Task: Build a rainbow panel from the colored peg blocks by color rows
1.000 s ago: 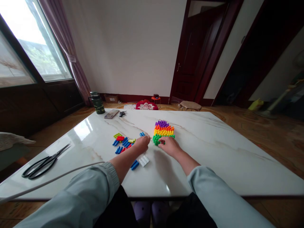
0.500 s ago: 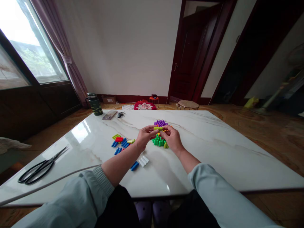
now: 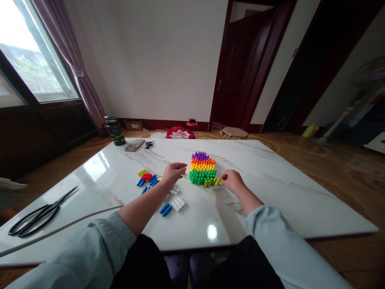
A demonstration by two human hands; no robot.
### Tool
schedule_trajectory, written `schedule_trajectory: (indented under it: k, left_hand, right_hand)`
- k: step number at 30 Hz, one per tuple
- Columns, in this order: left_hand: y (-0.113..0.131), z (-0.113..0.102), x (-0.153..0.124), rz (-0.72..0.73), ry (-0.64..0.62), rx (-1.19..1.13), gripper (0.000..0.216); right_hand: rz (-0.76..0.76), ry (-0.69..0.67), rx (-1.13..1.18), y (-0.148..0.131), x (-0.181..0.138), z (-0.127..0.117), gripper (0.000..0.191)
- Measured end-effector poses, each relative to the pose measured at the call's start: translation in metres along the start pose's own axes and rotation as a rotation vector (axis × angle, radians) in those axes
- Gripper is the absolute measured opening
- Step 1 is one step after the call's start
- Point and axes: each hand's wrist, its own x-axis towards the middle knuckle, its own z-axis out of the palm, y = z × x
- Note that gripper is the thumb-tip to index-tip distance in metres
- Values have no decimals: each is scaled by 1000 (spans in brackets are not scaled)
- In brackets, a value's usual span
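A block of small rounded plastic beads (image 3: 203, 166) lies at mid-table, with purple, orange, yellow and green rows. Along its near right edge sits a short line of yellow-green beads (image 3: 212, 183). My left hand (image 3: 174, 172) is raised just left of the block, thumb and fingers pinched together; what they hold, if anything, is too small to see. At the right end of the yellow-green line, my right hand (image 3: 233, 181) has its fingertips closed against the last bead. Whether they grip it or a thread is hidden.
Loose blue beads (image 3: 165, 209), white beads (image 3: 178, 204) and a red piece (image 3: 146, 176) lie left of the block. Black-handled scissors (image 3: 45, 212) and a grey cable (image 3: 81, 220) are at left. A camouflage flask (image 3: 114, 131), phone (image 3: 134, 145) and keys (image 3: 148, 144) stand farther back.
My hands have moved apart from over the block, left hand to the left, right hand right and down. The yellow-green piece held between them now appears in the line at the block's edge.
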Motion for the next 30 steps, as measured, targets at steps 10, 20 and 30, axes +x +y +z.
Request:
schedule_trajectory:
  k: [10,20,30]
  left_hand:
    - [-7,-10,5,39,-3,152,34]
    - [-1,-59,13,96,216,564,32]
    - [-39,-146,9,-73,222,1080,64]
  right_hand:
    - [-75,-47,-140,-2,-2,27,16]
    - [-113,16,-133,-8,-2,18,10]
    - [-189,13,24,-42,-12,8,5]
